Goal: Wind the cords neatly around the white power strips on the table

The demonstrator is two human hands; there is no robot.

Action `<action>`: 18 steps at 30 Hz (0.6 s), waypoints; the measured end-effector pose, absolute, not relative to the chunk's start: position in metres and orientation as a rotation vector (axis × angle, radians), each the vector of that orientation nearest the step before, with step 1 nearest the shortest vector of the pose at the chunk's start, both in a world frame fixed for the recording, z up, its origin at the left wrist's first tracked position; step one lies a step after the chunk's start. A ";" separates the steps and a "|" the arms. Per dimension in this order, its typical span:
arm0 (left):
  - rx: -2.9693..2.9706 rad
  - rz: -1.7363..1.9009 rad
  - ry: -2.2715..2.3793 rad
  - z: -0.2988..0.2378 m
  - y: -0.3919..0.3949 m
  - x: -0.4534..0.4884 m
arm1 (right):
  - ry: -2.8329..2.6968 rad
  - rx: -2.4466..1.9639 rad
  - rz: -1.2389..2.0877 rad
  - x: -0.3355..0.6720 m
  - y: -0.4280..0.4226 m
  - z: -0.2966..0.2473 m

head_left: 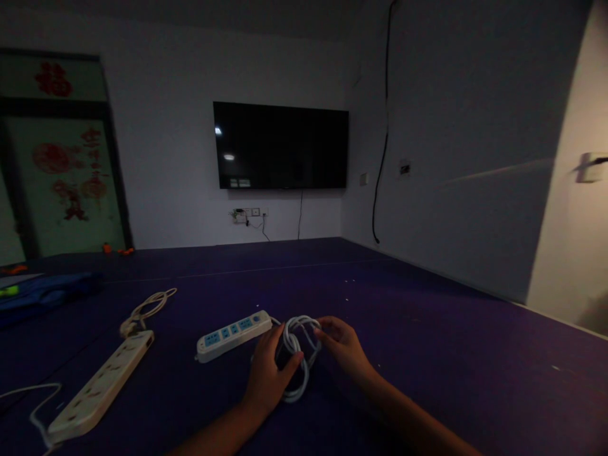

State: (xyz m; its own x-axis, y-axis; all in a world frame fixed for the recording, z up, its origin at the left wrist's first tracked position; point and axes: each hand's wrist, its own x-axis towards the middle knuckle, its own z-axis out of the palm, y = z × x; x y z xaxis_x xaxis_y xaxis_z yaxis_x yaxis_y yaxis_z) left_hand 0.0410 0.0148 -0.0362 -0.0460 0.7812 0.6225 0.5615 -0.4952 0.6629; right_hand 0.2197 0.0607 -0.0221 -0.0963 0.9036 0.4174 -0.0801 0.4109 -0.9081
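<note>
A white cord (295, 394), looped into a loose coil, lies between my two hands on the purple surface. My left hand (268, 373) curves around the coil's left side, thumb and fingers closed on the loops. At the upper right of the coil, my right hand (342, 342) pinches a part of the cord with thumb and fingertips. The cord runs from the end of a white power strip (232, 335) with blue sockets, which rests just left of my left hand. Some of the loops are hidden behind my fingers.
A second, off-white power strip (104, 383) lies at the left with its bundled cord (149, 307) behind it. Blue cloth (52, 291) sits at the far left. Beyond the purple surface (427, 354) a television (282, 149) hangs on the wall, and a black cable (380, 171) dangles at the right.
</note>
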 end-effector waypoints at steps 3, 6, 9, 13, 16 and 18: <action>2.032 1.571 1.423 -0.035 0.014 0.042 | -1.419 -0.833 0.918 0.220 0.064 -0.026; 2.022 1.558 1.428 -0.034 0.013 0.042 | -1.439 -0.850 0.915 0.220 0.065 -0.028; 1.987 1.559 1.428 -0.035 0.014 0.042 | -1.471 -0.894 0.879 0.220 0.062 -0.028; 1.959 1.569 1.396 -0.035 0.014 0.042 | -1.509 -0.926 0.811 0.220 0.059 -0.027; 2.031 1.520 1.368 -0.034 0.012 0.043 | -1.521 -0.956 0.743 0.221 0.059 -0.026; 2.077 1.475 1.368 -0.032 0.012 0.042 | -1.530 -0.941 0.704 0.221 0.059 -0.026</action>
State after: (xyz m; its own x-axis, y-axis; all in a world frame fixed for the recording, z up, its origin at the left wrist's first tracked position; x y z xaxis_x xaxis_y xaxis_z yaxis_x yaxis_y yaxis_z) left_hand 0.0425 0.0117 -0.0320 0.0466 0.7953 0.6044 0.5428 -0.5281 0.6531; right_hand 0.2211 0.0586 -0.0255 -0.0298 0.8642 0.5023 0.1804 0.4989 -0.8477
